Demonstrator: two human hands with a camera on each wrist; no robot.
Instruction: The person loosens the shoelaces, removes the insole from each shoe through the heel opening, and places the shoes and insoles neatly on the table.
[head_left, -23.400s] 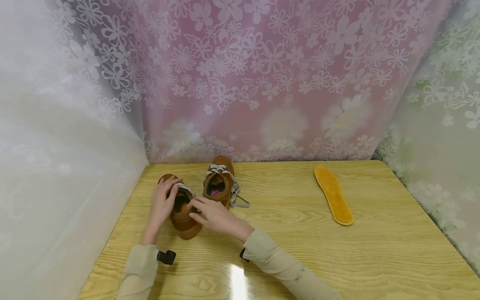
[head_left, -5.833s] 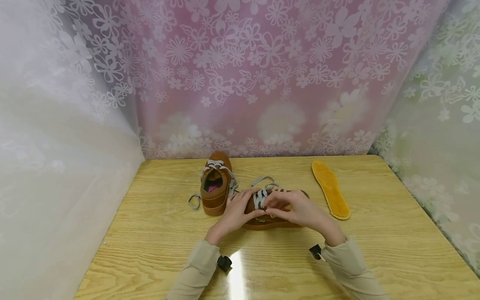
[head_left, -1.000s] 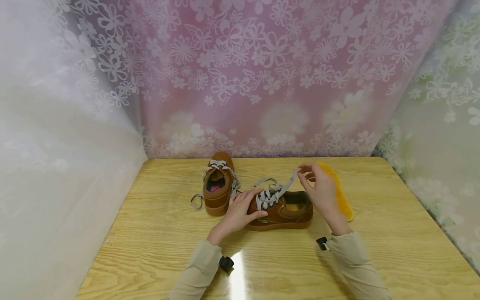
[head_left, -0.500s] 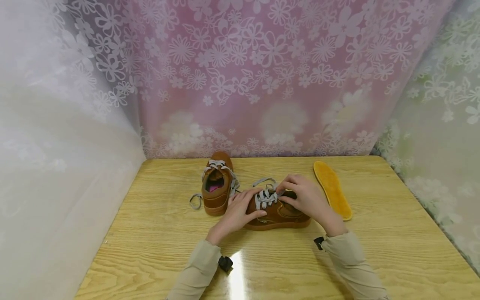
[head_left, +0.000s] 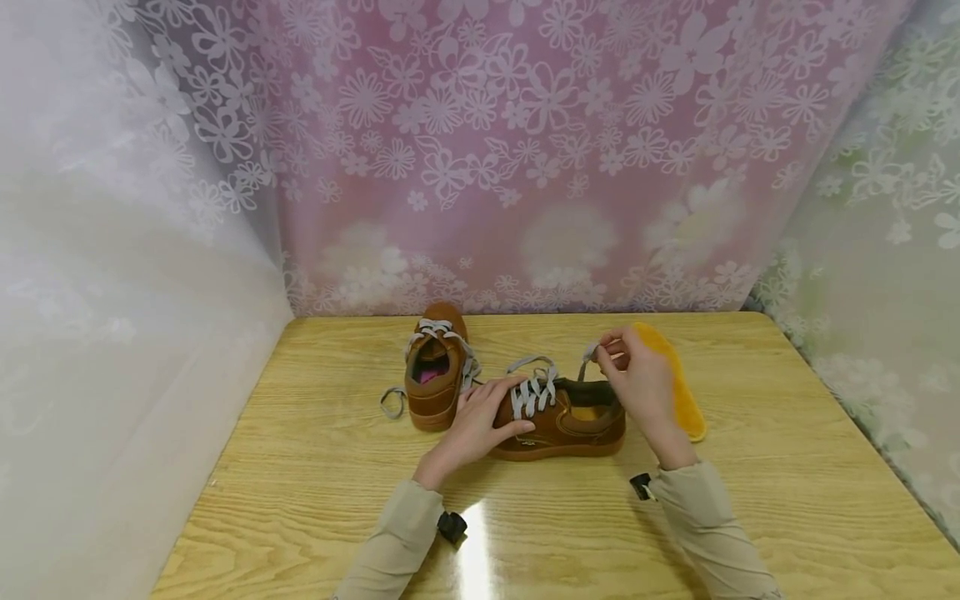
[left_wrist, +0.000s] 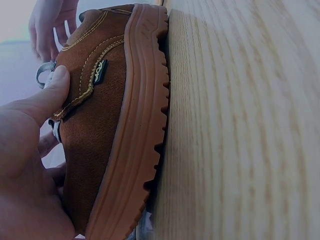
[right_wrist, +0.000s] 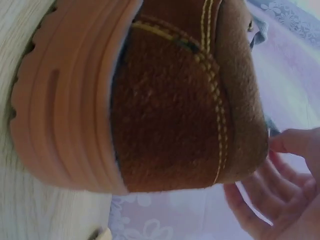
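A brown lace-up shoe [head_left: 558,437] lies sideways on the wooden table, toe to the left, a yellow insole visible in its opening. My left hand [head_left: 477,422] grips its toe end. In the left wrist view the thumb [left_wrist: 52,92] presses the near side, while the other fingers go round the far side. Behind the shoe's opening, my right hand [head_left: 640,379] pinches a grey shoelace [head_left: 588,358] and holds it raised. The right wrist view shows the heel [right_wrist: 170,110] large and close, partly in front of the right hand [right_wrist: 285,190].
Left of this shoe stands a second brown shoe [head_left: 435,392], toe to the back, pink inside, with loose laces. A yellow insole [head_left: 678,383] lies on the right, partly behind the right hand. Flowered curtains [head_left: 525,167] bound the table [head_left: 337,508] at the back and sides.
Earlier, the shoe was at the left with both hands at it; now it lies sideways in the middle. Since half a second ago, my right hand has drawn a lace up and right.
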